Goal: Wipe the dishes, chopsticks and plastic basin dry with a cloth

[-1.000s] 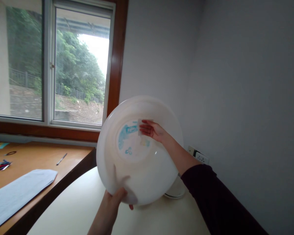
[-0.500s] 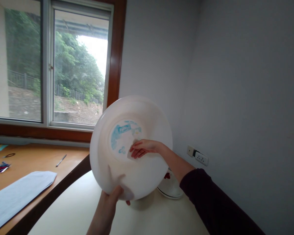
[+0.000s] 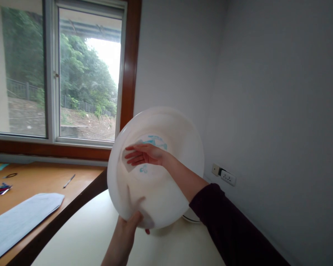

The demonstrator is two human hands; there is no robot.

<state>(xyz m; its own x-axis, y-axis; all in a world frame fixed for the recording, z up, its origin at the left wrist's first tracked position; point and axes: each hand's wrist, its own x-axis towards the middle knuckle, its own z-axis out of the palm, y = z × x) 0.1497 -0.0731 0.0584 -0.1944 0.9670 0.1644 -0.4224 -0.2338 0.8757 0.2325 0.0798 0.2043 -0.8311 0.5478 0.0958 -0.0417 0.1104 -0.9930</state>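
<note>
A white plastic basin (image 3: 172,199) is held tilted up above a white round table (image 3: 80,229), its inside facing me. Blue print (image 3: 155,139) with a flower shape marks its bottom. My left hand (image 3: 130,225) grips the lower rim, thumb inside and fingers behind. Inside the basin, my right hand (image 3: 144,154) is stretched out with its fingers apart, partly covering the print. A greyish patch lies around its fingertips; I cannot tell whether that is shadow or a thin cloth.
Behind the basin, part of a white dish (image 3: 192,217) with a dark rim shows on the table. At left, a wooden desk (image 3: 80,179) carries a pen (image 3: 69,181), scissors (image 3: 11,175) and a pale folded sheet (image 3: 27,221). A wall socket (image 3: 228,177) is at right.
My right hand has moved left and up across the basin's bottom, its fingers more stretched out. The basin has shifted slightly right, with my left hand still on its rim.
</note>
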